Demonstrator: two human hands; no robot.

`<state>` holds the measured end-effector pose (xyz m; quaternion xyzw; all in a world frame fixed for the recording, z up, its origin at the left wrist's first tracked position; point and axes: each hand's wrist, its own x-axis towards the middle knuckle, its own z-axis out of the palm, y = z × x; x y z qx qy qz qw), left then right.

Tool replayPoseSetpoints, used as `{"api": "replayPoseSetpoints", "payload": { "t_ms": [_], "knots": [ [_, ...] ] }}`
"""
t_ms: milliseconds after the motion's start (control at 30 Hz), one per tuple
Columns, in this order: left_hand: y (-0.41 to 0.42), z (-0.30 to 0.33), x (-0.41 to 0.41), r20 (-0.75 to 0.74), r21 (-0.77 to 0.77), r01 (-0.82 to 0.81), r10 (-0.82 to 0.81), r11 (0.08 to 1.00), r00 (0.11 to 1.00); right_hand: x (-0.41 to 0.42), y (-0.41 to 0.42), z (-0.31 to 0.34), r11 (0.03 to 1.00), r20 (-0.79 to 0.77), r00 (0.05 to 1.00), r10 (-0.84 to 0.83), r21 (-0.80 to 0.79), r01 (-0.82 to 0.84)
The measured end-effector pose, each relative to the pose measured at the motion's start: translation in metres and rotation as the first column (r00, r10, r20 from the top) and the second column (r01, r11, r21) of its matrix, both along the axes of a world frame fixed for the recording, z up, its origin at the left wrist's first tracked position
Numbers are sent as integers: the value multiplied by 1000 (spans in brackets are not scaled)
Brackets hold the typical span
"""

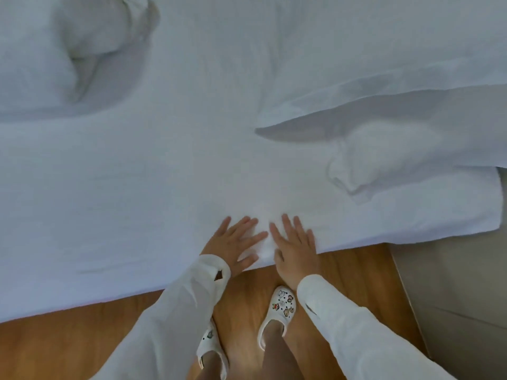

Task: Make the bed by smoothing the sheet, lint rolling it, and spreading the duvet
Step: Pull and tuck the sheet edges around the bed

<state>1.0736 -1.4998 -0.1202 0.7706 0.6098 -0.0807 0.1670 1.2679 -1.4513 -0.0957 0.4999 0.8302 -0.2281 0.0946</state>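
Observation:
A white sheet [153,171] covers the bed and fills most of the view. My left hand [236,241] and my right hand [295,245] lie flat, side by side, on the sheet at its near edge, fingers straight and spread, pressing the cloth. A white duvet [397,78] is folded back over the right part of the bed, with a loose corner [356,165] bunched below it. No lint roller is in view.
A white pillow [68,50] lies crumpled at the upper left. Under the bed's near edge runs a wooden floor [68,346], where my feet in white clogs [279,311] stand. A grey surface [452,297] borders the floor on the right.

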Motion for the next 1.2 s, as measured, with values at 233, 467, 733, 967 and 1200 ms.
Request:
{"api": "replayPoseSetpoints", "payload": {
  "t_ms": [233, 467, 733, 967, 1200],
  "knots": [
    [-48, 5, -113, -86, 73, -684, 687, 726, 721, -116, 33, 9, 991, -80, 996, 47, 125, -37],
    [-130, -7, -155, -113, -97, -528, 518, 844, 848, -175, -62, -16, 975, 202, 957, 209, 32, -220],
    [-166, 9, -199, 355, 134, -529, 458, 838, 815, -209, -88, 20, 943, 59, 956, 287, 160, -292],
    [-143, -10, -253, 17, 4, -861, 861, 508, 508, -308, -56, -19, 948, 88, 954, 287, 120, -296],
    [-176, -16, -223, -50, -68, -802, 801, 594, 597, -265, -131, -29, 840, 181, 831, 526, 44, -541]
  ]
}}
